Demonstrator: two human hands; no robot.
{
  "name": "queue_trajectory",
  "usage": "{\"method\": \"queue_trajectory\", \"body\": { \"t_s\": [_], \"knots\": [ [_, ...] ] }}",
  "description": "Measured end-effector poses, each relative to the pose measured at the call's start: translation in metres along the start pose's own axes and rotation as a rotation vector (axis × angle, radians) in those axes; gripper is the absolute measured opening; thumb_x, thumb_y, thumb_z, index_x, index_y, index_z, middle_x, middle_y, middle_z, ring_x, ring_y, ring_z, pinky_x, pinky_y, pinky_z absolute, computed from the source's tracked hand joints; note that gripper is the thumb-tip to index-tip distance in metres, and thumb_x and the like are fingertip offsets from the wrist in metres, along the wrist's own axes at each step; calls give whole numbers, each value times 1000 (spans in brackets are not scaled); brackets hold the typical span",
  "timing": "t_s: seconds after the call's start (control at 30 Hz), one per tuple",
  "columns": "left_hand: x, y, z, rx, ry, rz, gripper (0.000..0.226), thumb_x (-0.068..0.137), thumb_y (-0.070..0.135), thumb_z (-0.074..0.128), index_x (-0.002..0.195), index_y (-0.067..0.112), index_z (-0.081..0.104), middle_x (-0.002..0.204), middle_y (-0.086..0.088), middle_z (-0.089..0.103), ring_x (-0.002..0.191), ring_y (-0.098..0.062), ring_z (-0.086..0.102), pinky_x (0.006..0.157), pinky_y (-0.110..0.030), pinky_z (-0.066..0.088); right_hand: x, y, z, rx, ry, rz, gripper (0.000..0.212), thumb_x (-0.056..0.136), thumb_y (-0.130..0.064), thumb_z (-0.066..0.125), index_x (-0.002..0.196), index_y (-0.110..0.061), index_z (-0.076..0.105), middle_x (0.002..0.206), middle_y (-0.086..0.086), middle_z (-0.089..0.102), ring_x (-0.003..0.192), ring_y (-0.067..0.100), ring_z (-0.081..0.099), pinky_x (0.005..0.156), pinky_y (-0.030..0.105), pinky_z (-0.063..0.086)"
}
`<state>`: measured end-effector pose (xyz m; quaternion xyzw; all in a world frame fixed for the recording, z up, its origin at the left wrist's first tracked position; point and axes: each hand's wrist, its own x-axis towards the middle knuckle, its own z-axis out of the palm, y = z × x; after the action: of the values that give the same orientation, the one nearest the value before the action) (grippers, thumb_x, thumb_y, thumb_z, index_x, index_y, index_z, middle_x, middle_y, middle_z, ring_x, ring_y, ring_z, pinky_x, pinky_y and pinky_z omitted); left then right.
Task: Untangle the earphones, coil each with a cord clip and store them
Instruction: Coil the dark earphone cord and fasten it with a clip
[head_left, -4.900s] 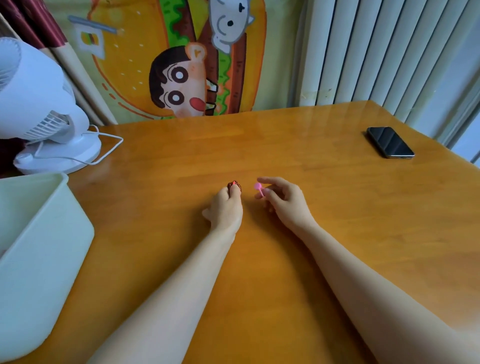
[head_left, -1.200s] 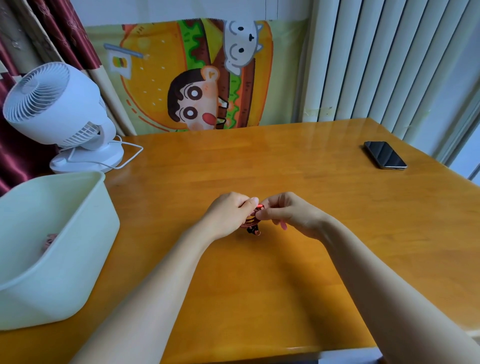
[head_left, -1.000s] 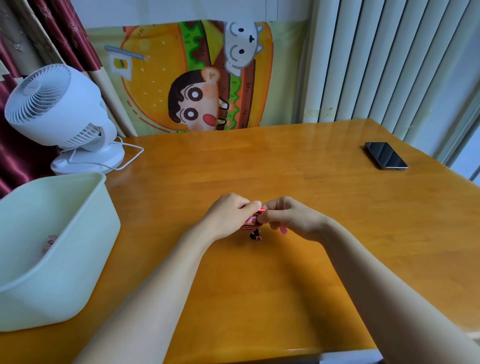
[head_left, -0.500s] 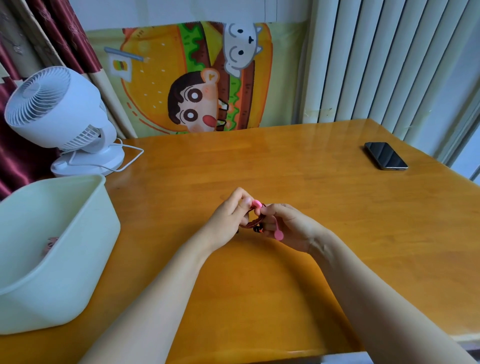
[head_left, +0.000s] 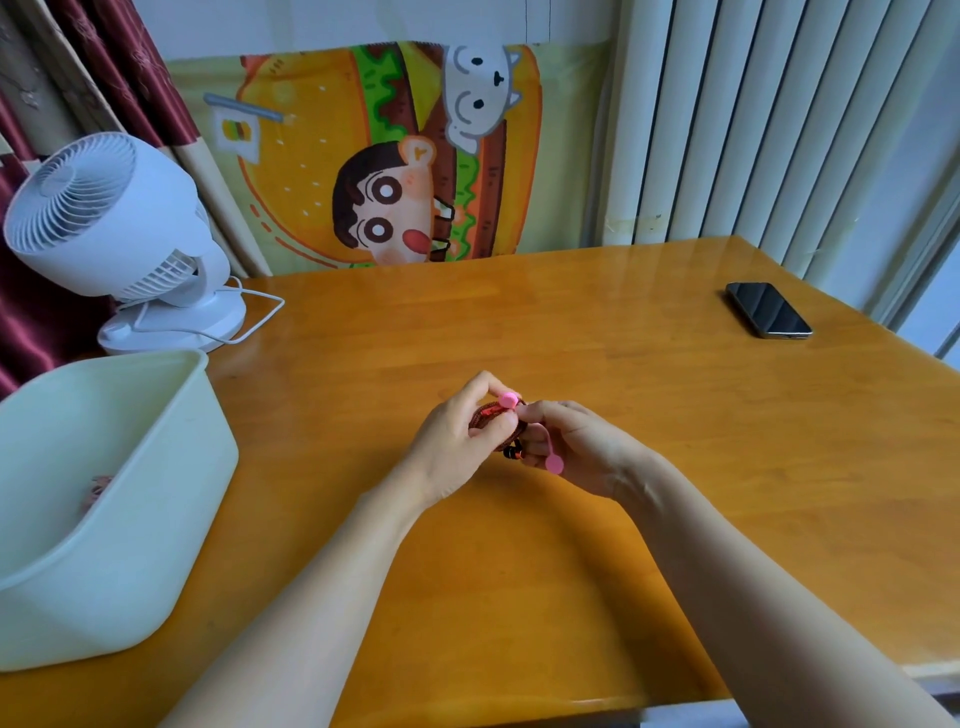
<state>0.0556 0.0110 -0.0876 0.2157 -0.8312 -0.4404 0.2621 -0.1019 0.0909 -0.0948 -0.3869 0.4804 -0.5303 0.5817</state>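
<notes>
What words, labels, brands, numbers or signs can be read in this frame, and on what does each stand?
None can be read.
Cartoon poster: pictures only, no lettering shows.
Phone: dark screen, no mark visible.
Fan and bin: no label visible.
Earphones and cord clip: too small to tell.

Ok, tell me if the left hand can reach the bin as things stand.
Probably yes: only bare table lies between the left hand and the open-topped bin on its side. That hand grips the coiled earphones, though, while the right hand pinches the unclosed pink cord clip.
</notes>
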Motion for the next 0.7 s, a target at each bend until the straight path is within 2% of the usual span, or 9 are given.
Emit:
{"method": "queue_trajectory", "body": {
  "t_s": [0.03, 0.1, 0.23, 0.33, 0.4, 0.47, 0.6, 0.7],
  "knots": [
    [0, -1, 0, -7, 23, 10, 21, 93, 44, 54, 97, 23, 56, 88, -4, 68, 83, -30, 61, 75, -47, 50, 0, 1, 0, -16, -17, -4, 19, 97, -17, 52, 82, -11, 61, 64, -1, 32, 60, 13, 29, 61, 26, 29],
    [2, -1, -1, -3, 63, 12, 21, 97, 37, 55, 86, 20, 57, 78, 8, 67, 72, -15, 59, 67, -36, 44, -1, 1, 1, -33, -55, -3, 27, 99, -17, 52, 76, -14, 66, 65, 0, 30, 60, 12, 27, 60, 26, 26],
    [3, -5, -1, 57, 132, -23, 28, 100, 38, 50, 77, 23, 55, 64, 12, 56, 61, -10, 47, 61, -33, 36, -1, 1, -6, -81, -106, 28, 16, 91, -22, 64, 97, -9, 70, 66, -1, 41, 60, 11, 37, 58, 22, 31],
    [2, -9, -1, 139, 202, -46, 30, 101, 39, 46, 75, 24, 48, 61, 12, 45, 59, -9, 38, 58, -31, 30, 1, -2, -15, -163, 48, 61, 13, 91, -10, 61, 101, -11, 69, 68, 1, 52, 59, 10, 44, 56, 20, 36],
    [3, -10, -1, 198, 234, -51, 29, 101, 38, 45, 78, 22, 48, 66, 8, 47, 63, -12, 40, 59, -31, 31, 1, -5, -17, -180, 193, 59, 11, 92, -8, 60, 96, -12, 70, 69, 2, 57, 59, 10, 46, 55, 21, 32],
    [4, -11, 1, 251, 267, -76, 28, 101, 37, 44, 80, 20, 49, 69, 5, 51, 65, -14, 43, 59, -31, 32, -2, -10, -16, -147, 255, 41, 9, 93, -12, 61, 92, -11, 71, 77, 5, 65, 60, 10, 49, 58, 22, 35],
    [6, -11, 6, 228, 335, -137, 27, 101, 34, 47, 82, 15, 50, 65, 8, 52, 61, -15, 44, 56, -31, 33, -9, -18, -1, -158, 123, -37, 23, 97, -16, 55, 100, -6, 75, 92, 11, 71, 66, 11, 52, 66, 24, 43],
    [9, -8, 9, 170, 389, -166, 27, 102, 33, 47, 85, 14, 54, 66, 9, 55, 63, -14, 49, 58, -30, 37, -10, -18, 9, -115, 84, -103, 23, 97, -8, 53, 106, -3, 74, 94, 12, 72, 74, 11, 62, 71, 22, 49]
  ]
}}
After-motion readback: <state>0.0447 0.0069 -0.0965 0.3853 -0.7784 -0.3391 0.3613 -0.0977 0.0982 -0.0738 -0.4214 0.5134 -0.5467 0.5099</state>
